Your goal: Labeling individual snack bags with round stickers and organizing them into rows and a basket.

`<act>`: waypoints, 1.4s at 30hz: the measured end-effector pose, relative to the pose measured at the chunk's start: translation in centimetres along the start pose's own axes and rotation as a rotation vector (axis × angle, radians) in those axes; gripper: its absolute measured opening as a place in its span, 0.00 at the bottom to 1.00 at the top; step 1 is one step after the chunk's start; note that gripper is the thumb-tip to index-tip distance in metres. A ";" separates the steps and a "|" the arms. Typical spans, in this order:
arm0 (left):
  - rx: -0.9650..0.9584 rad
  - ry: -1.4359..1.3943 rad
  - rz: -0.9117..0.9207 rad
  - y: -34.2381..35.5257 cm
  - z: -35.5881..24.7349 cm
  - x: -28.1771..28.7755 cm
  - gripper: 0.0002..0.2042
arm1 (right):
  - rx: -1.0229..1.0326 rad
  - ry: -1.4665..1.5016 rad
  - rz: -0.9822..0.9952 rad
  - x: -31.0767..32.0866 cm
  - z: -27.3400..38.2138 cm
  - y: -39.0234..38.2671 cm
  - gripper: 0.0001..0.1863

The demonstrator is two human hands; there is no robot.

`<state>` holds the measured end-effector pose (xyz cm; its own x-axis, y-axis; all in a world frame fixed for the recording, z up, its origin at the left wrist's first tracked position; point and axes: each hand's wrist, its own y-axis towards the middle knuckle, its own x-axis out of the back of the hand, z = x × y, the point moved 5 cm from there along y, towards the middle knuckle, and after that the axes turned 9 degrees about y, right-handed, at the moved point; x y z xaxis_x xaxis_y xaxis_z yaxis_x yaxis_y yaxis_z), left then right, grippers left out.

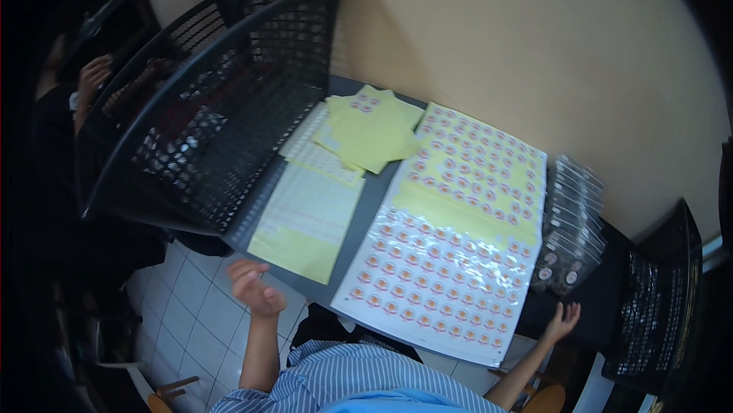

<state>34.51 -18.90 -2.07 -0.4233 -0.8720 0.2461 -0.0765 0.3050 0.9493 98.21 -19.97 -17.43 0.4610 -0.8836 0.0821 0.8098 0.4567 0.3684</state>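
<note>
My left hand [258, 288] is raised just off the table's near left edge, beside a yellow sticker backing sheet [308, 218]. Its fingers are loosely bent and somewhat apart, with nothing visible in them. On the right, my right hand [563, 324] has its fingers spread and looks empty. It is just below a row of clear plastic packets [566, 222] with dark contents and round labels. Between my hands lies a large sheet of round stickers [435, 275], with bare yellow backing showing across its middle. Several yellow sheets [374, 134] are fanned in a loose pile at the back.
A big black perforated basket [206, 108] stands tilted on the table's left side. Another black basket [657, 306] is at far right. A beige wall [496, 39] borders the grey table [366, 207]. Someone's hand [94, 75] shows beyond the left basket.
</note>
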 end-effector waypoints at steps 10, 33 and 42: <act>-0.184 -0.093 -0.437 12.7 9.6 19.3 0.12 | 0.303 0.148 0.157 -11.6 21.6 -11.4 0.16; -0.182 0.943 1.856 26.9 40.2 -3.0 0.17 | 0.173 -0.330 1.015 -32.8 31.6 -35.8 0.29; -0.910 1.044 2.027 17.1 42.7 -3.2 0.25 | 0.172 -0.342 0.913 -32.4 31.1 -35.0 0.27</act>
<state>-3.96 5.47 5.06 0.9390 0.2254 0.2599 0.0241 0.7104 -0.7033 43.67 -10.52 -4.16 0.7309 -0.1939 0.6544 0.1192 0.9803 0.1575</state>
